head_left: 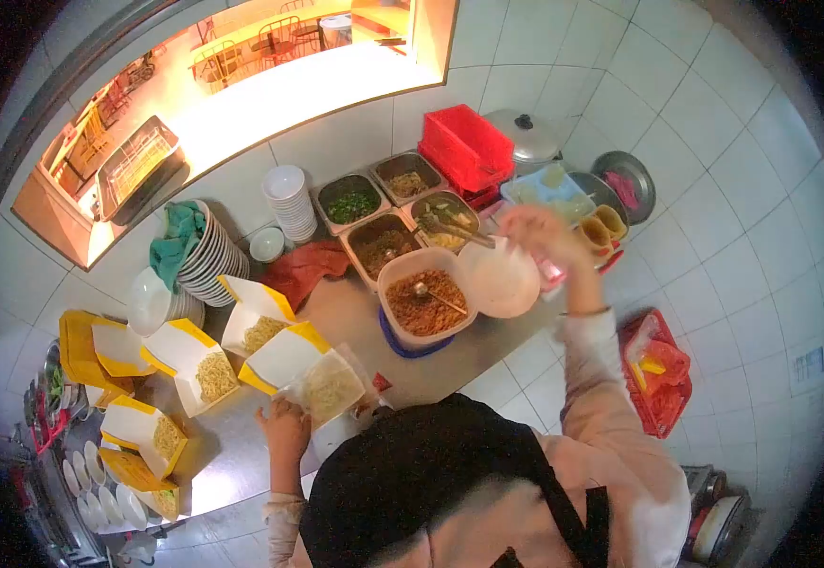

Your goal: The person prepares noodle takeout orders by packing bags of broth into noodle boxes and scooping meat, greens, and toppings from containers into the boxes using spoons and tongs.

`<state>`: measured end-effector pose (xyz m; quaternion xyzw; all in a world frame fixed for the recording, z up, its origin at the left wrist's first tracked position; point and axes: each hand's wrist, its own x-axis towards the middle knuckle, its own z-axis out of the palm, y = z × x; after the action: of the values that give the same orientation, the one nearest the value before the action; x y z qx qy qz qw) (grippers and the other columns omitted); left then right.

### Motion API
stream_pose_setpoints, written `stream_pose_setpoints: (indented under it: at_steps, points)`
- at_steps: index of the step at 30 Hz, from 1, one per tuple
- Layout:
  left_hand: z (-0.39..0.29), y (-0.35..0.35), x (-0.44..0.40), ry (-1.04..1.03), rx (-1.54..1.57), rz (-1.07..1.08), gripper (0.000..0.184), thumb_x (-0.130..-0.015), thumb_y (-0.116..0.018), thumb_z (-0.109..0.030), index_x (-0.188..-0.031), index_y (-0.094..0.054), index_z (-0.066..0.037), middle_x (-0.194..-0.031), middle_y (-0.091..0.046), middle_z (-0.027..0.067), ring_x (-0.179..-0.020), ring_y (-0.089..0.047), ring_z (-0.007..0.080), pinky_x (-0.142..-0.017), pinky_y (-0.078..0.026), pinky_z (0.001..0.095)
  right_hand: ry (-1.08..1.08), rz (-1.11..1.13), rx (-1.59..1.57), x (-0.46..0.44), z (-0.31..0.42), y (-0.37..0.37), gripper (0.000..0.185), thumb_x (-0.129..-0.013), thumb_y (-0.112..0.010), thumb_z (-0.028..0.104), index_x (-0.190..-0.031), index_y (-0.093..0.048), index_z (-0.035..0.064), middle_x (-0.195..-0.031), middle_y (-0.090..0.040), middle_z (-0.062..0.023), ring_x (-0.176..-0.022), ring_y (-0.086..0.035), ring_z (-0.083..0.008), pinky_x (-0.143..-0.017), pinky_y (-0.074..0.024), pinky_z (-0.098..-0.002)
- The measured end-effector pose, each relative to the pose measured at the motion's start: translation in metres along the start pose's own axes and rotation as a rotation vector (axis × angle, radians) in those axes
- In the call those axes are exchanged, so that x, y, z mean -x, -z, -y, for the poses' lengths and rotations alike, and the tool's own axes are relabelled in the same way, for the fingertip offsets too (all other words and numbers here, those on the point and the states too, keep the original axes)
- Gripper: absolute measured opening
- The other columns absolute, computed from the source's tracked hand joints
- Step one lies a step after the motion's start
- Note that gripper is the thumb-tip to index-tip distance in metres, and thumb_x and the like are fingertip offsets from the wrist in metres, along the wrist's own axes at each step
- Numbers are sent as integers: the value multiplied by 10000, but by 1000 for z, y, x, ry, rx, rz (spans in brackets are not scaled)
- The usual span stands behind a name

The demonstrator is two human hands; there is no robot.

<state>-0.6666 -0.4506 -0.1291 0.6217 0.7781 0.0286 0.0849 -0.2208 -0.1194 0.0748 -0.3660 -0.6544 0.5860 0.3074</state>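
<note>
My left hand (285,429) is at the near left corner of a yellow-and-white takeaway box (284,357), its fingers bent against the edge. Pale noodles (330,388) lie in that box, and clear plastic shows along its right side. Out to the right, my right hand (549,239) is raised and smeared by motion, so its grip does not show. Below it are a round whitish lid (502,279) and a tub of reddish-brown minced topping (421,308) with a spoon in it. Tongs (457,230) lie across the metal pans behind the tub.
More open boxes of noodles (215,377) stand on the left. Behind are stacked plates (211,260), small bowls (289,201), a red cloth (308,273) and a pan of chopped greens (351,205). Red bins (466,147) and a lidded pot (524,137) stand at the back right.
</note>
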Motion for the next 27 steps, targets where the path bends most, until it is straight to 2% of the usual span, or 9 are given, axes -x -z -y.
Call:
stream_pose_setpoints:
  at_steps: [3, 5, 8, 11, 14, 16, 20, 23, 27]
  points:
    - [-24, 20, 0, 71, -45, -130, 219, -832, -673, -298, -935, -685, -105, -1116, -638, 98, -1190, -524, 266, -1064, -268, 614, 76, -688, 307, -68, -132, 182, 190, -909, -603, 146, -1070, -685, 88, -862, -701, -34, -685, -623, -112, -570, -488, -280]
    - [-38, 22, -1, 110, -54, -69, 290, -836, -674, -347, -982, -674, -97, -1137, -631, 97, -1185, -520, 271, -1063, -273, 612, -104, -857, 949, -102, -235, 293, 176, -883, -616, 166, -984, -727, 74, -777, -700, -62, -685, -637, -133, -611, -500, -294]
    - [-61, 16, 4, 208, -89, -7, 447, -820, -685, -441, -1083, -645, -81, -1177, -620, 101, -1212, -503, 279, -1058, -275, 622, -210, -660, 703, -117, -245, 289, 222, -856, -660, 259, -901, -745, 59, -744, -707, -109, -703, -677, -208, -647, -512, -346]
    - [-63, -5, 14, 255, -146, 12, 622, -781, -704, -522, -1189, -599, -64, -1235, -601, 106, -1263, -472, 284, -1056, -271, 639, -36, -554, 957, -164, -275, 285, 313, -838, -688, 354, -946, -742, 65, -836, -727, -142, -771, -701, -298, -675, -524, -417]
    - [-72, -13, 26, 289, -153, 29, 703, -743, -736, -534, -1242, -576, -66, -1293, -577, 106, -1306, -443, 284, -1062, -264, 646, -101, -509, 967, -201, -265, 261, 384, -862, -648, 427, -975, -745, 73, -965, -710, -213, -946, -662, -422, -789, -507, -486]
    - [-77, -15, 25, 293, -160, 31, 685, -732, -756, -486, -1250, -572, -78, -1309, -567, 100, -1314, -437, 279, -1067, -262, 647, -170, -467, 1232, -256, -335, 300, 400, -883, -629, 424, -991, -730, 52, -939, -712, -210, -926, -644, -450, -796, -490, -510]
    - [-67, -28, 27, 330, -135, 3, 414, -769, -720, -302, -1119, -643, -94, -1266, -578, 79, -1290, -454, 254, -1070, -272, 641, -115, -346, 1311, -254, -345, 303, 342, -897, -631, 367, -1002, -727, 56, -922, -717, -184, -877, -652, -401, -777, -490, -476]
    - [-56, -40, 32, 316, -119, -69, 221, -811, -653, -222, -982, -686, -87, -1228, -592, 77, -1276, -465, 250, -1059, -297, 627, -32, -392, 1301, -240, -329, 327, 300, -909, -632, 324, -1010, -725, 58, -909, -720, -165, -840, -657, -363, -762, -491, -450]
    - [-57, -23, 35, 251, -202, -177, 223, -825, -625, -209, -1006, -663, -84, -1175, -605, 92, -1265, -472, 260, -1044, -325, 613, 60, -582, 1109, -187, -239, 306, 273, -923, -654, 290, -1045, -722, 56, -895, -726, -119, -807, -664, -275, -749, -496, -392]
